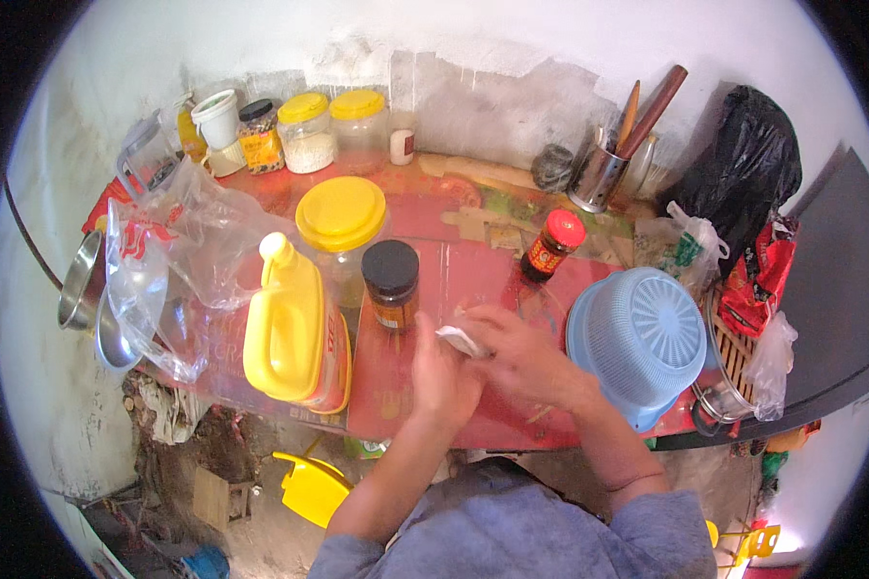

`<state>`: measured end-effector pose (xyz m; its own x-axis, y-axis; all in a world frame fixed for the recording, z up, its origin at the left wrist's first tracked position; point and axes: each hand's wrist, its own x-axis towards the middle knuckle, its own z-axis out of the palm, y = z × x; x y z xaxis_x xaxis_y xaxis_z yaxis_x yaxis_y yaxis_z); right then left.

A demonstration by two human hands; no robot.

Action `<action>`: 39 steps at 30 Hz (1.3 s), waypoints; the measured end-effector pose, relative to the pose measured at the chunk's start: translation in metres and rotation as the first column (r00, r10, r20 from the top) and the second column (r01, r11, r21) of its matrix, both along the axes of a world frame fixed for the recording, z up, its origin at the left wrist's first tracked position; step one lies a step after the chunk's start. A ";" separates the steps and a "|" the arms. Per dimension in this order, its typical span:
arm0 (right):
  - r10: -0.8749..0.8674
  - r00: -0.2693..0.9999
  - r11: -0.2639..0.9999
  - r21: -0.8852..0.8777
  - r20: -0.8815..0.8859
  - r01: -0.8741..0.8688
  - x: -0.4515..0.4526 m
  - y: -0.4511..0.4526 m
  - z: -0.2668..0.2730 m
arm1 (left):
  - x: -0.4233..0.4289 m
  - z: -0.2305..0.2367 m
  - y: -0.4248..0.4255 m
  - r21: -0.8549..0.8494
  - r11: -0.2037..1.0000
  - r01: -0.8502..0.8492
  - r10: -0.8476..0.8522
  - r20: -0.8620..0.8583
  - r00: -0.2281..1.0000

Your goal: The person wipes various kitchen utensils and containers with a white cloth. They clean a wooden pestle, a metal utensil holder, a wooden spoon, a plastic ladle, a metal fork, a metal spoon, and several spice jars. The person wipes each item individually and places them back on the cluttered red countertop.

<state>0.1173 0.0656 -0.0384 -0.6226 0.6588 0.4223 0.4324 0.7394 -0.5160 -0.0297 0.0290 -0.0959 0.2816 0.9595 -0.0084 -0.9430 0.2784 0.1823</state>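
Observation:
My hands meet over the red tabletop. A small white wad (463, 340), paper or cloth, sits in my right hand (529, 358), whose fingers bend around it against my left palm. My left hand (445, 383) is raised on edge with its palm turned to the right; its inner side is partly hidden. Just beyond the left fingertips stands a brown jar with a black lid (391, 279). To its left is a large yellow plastic jug (290, 333). Farther back on the right is a sauce jar with a red lid (552, 246).
An upturned blue plastic colander (637, 340) stands beside my right forearm. At the left are clear plastic bags (203, 239) and a metal bowl (80, 289). Yellow-lidded jars (308, 134) line the wall. A utensil holder (597, 181) and black bag (742, 159) are at the back right.

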 end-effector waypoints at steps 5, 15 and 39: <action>-0.258 0.910 0.915 -0.386 -0.326 0.122 -0.001 0.054 -0.008 | 0.015 0.034 -0.001 -0.103 0.979 -0.175 0.119 -0.406 0.906; -0.544 0.619 0.833 -0.454 -0.567 0.316 -0.068 0.223 0.006 | -0.012 0.081 -0.050 0.242 0.968 -0.071 0.239 -0.789 0.567; -0.114 0.571 0.763 -0.440 -0.813 -0.473 -0.183 0.201 0.107 | -0.187 0.213 0.125 0.160 0.981 -0.114 0.188 -0.930 0.315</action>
<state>-0.0656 0.2664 0.0689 -0.3843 0.8426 0.3773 -0.4491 0.1864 -0.8738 -0.2168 0.1541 0.1172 -0.0283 0.9934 -0.1114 -0.1574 0.1056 0.9819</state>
